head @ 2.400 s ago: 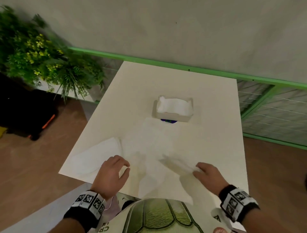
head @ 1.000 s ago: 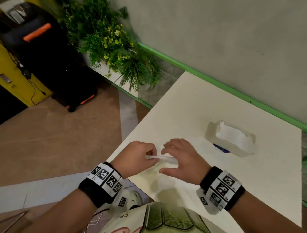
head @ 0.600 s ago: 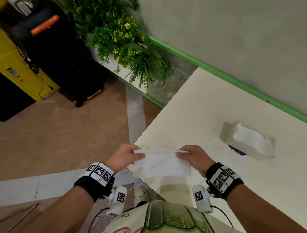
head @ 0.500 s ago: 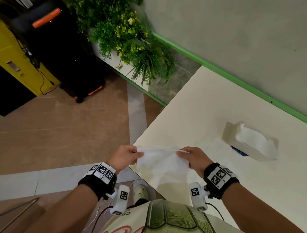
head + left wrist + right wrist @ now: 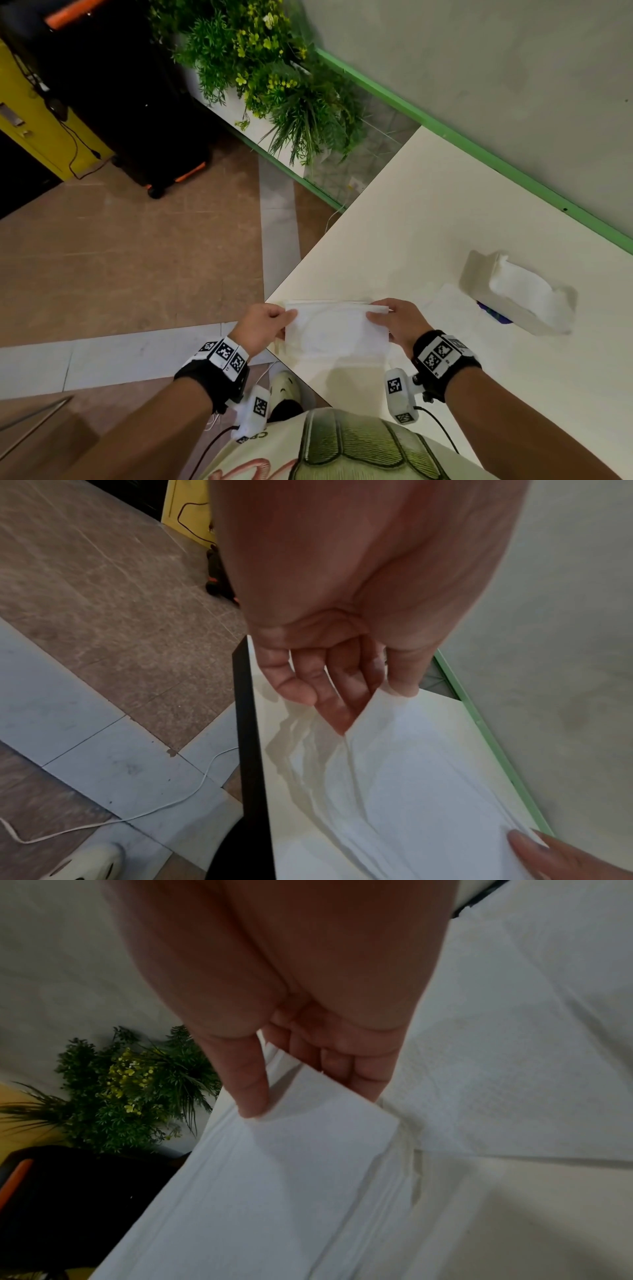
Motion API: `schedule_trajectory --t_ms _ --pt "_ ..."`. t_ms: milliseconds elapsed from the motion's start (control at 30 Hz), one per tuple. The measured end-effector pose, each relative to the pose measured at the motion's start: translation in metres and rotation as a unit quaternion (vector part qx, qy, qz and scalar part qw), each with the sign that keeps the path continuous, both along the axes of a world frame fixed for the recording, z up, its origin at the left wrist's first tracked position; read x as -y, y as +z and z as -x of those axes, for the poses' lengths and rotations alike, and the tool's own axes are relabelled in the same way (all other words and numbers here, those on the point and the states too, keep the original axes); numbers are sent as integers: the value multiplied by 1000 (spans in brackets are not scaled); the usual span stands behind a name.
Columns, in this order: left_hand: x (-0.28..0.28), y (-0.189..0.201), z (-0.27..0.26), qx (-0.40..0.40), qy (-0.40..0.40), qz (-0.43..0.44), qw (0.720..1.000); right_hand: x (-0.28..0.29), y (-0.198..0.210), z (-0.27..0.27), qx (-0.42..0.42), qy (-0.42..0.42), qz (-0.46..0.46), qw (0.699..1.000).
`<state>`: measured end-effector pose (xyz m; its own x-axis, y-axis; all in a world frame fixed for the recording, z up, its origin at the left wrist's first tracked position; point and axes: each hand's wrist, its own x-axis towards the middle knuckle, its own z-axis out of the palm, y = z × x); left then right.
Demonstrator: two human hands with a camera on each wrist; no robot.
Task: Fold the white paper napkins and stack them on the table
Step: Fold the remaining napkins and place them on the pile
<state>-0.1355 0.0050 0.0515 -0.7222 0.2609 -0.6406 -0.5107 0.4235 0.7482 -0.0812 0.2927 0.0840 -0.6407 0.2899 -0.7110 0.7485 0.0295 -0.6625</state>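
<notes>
White paper napkin [image 5: 337, 329], folded into a rectangle, is held stretched between both hands just above the near left corner of the surface [image 5: 428, 222]. Its left end is pinched by the left hand [image 5: 262, 323], thumb on top and fingers [image 5: 337, 696] curled beneath, and its right end is pinched by the right hand [image 5: 397, 320] in the same way, the thumb [image 5: 246, 1085] pressed onto the sheet. More white napkins [image 5: 514, 1069] are seen lying flat on the surface beside the right hand. A white napkin holder [image 5: 520, 298] filled with napkins is set farther right, well apart from the hands. A green plant [image 5: 270, 72] is seen beyond the surface by the wall.
</notes>
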Motion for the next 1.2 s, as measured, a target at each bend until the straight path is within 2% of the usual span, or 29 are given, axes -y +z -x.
schedule_trajectory --t_ms 300,533,633,733,800,900,1000,1067,1200 --pt "-1 -7 6 -48 -35 67 996 -4 -20 4 -32 82 -108 990" --pt "-5 -5 3 -58 -29 85 994 -8 -20 0 -47 146 -176 972" --pt "-5 -4 0 -75 -3 89 993 -16 -14 -8 -93 146 -234 957" --pt "-2 -3 -3 -73 38 70 994 -41 -10 -34 -143 173 -317 921" --pt "-3 -3 -5 -79 51 72 993 -61 -9 -61 -145 200 -372 895" --pt "-6 1 -8 -118 37 128 984 -88 -14 -111 -65 260 -438 858" --pt "-2 2 -13 -153 32 185 970 -100 -31 -163 26 348 -443 826" --pt "1 2 -18 -167 39 194 966 -101 -41 -189 28 358 -434 826" --pt "0 12 -31 -198 20 224 954 -99 -53 -209 -59 300 -447 841"
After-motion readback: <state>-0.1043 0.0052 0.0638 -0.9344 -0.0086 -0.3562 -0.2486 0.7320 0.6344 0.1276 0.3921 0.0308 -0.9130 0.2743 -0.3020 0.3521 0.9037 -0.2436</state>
